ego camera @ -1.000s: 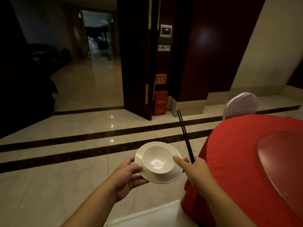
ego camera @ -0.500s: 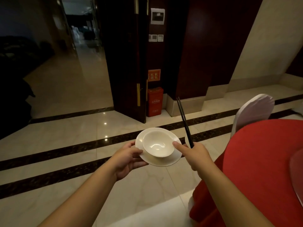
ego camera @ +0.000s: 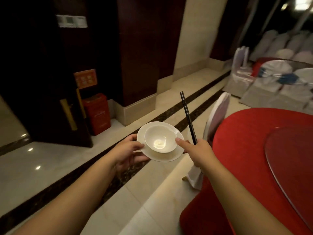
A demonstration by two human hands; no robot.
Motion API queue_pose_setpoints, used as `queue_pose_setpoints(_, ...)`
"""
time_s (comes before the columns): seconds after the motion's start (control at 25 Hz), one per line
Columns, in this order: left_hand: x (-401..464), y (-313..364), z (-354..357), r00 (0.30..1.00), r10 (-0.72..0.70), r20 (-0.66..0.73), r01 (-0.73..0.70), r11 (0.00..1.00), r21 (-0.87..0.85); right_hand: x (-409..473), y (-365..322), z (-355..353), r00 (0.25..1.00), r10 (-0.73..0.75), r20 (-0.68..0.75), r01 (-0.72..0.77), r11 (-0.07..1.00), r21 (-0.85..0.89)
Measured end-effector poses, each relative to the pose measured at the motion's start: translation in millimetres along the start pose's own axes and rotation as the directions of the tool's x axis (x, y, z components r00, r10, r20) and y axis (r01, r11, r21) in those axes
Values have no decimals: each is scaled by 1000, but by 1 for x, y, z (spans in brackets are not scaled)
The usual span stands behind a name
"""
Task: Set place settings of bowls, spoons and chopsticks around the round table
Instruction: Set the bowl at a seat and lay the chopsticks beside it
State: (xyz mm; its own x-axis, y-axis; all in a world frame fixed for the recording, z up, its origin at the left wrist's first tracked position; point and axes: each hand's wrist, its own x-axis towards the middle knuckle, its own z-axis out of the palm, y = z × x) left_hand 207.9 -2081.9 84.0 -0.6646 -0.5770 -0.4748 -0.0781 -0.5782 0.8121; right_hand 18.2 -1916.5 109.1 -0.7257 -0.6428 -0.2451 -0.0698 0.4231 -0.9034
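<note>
View swings right since earlier frames: doorway gone from upper left, more of red round table (ego camera: 250, 150) fills right side, second dressed table now visible upper right. Carry itself unchanged. Left hand (ego camera: 126, 152) grips plate (ego camera: 162, 156) rim, thumb on top, bowl (ego camera: 160, 139) sitting in it, frame centre. Right hand (ego camera: 199, 152) curled round black chopsticks (ego camera: 188, 116), forefinger steadying bowl rim. No spoon visible. Guess: walking round to next seat, nothing set down on cloth in view yet.
</note>
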Motion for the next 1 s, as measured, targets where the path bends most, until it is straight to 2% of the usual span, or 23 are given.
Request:
queue_pose_setpoints(0.12, 96, 51, 22, 990, -71, 123, 60, 994, 89, 66, -20, -15, 990, 27, -140, -21, 999, 44)
queue_pose_setpoints(0.32, 241, 100, 89, 950, -160, 268, 113, 977, 183, 182, -23, -63, 954, 67, -291, -33, 992, 120)
queue_pose_setpoints(0.52, 387, 144, 195, 923, -200, 329, 114, 958, 261, 320, -21, -142, 922, 65, -383, 6, 983, 183)
queue_pose_setpoints(0.72, 497, 199, 315, 876, -229, 424, 79, 936, 342, 423, -45, -236, 871, 90, -483, 15, 978, 208)
queue_pose_setpoints(0.88, 566, 221, 405, 833, -255, 492, 18, 900, 436, 479, -47, -298, 808, 156, -568, -21, 971, 236)
queue_pose_setpoints(1.0, 623, 221, 471, 770, -319, 552, -32, 845, 534, 510, -34, -336, 725, 215, -654, -46, 963, 266)
